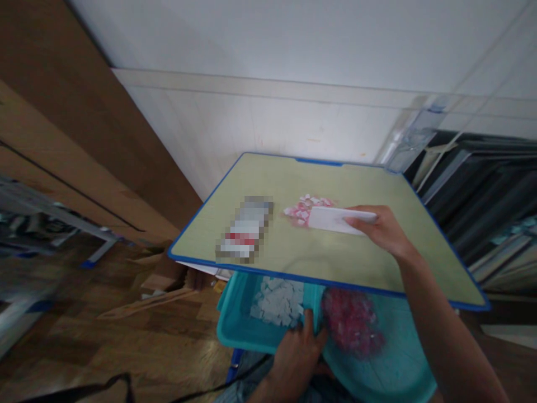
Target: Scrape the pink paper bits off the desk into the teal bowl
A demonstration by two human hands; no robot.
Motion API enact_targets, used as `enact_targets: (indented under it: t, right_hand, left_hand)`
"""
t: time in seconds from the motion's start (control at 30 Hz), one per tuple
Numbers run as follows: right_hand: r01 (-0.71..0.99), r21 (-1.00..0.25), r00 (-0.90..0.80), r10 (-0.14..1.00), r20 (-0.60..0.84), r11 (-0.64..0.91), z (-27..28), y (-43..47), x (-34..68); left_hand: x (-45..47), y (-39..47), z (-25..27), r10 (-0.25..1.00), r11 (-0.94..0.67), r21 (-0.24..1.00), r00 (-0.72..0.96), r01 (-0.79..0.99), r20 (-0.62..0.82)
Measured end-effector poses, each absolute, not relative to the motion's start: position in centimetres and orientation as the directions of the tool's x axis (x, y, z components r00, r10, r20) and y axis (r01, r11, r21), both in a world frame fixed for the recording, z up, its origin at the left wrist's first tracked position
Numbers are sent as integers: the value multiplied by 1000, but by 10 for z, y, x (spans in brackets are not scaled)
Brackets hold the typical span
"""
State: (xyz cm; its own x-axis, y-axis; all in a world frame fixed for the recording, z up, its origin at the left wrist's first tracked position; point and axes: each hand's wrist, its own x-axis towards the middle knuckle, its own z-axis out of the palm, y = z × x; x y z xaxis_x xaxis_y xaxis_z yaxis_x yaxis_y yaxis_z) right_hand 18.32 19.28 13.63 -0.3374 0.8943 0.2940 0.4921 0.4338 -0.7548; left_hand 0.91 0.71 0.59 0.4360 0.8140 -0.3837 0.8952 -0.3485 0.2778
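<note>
The right hand grasped a flat white piece between thumb and fingers, above the pale worktop. The far end of the piece met the right side of a small pile of pink and white bits, which lay near the middle of the surface, well in from every edge. Pale surface spread between that pile and a pixelated slab to its left; the slab's near end came close to the blue front edge. More surface ran behind the pile to the far edge, which stood near the white wall. The right forearm crossed the front edge toward its right end, taking up room there.

Below that edge, two teal tubs sat side by side, their far parts hidden under the worktop. The left tub held flat white pieces; the right tub held a blurred pink-red heap on its left side. The left hand was where the tubs met, index finger extended by the white pieces; whether it gripped a rim, I could not tell. At the far right corner, a clear plastic container and dark panels crowded the edge
</note>
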Motion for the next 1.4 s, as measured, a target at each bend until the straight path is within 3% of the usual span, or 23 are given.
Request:
enact_targets:
  t: [0.2, 0.47, 0.7, 0.93, 1.4]
  right_hand:
    - [414, -823, -244, 919, 310, 388, 113, 203, 163]
    - [392, -846, -413, 891, 191, 363, 113, 209, 191]
    - [392, -846, -310, 918, 248, 361, 115, 205, 184]
    - [326, -823, -494, 826, 271, 465, 97, 199, 149]
    - [256, -876, -735, 671, 99, 409, 105, 188, 210]
  left_hand:
    - [9, 6, 0, 821, -347, 267, 429, 899, -377]
    - [10, 6, 6, 811, -331, 290, 428, 898, -400]
    - [10, 6, 6, 822, -334, 282, 425, 899, -380]
    - [10, 5, 5, 822, -349, 256, 426, 902, -378]
    - [9, 6, 8, 815, -337, 273, 425, 901, -394]
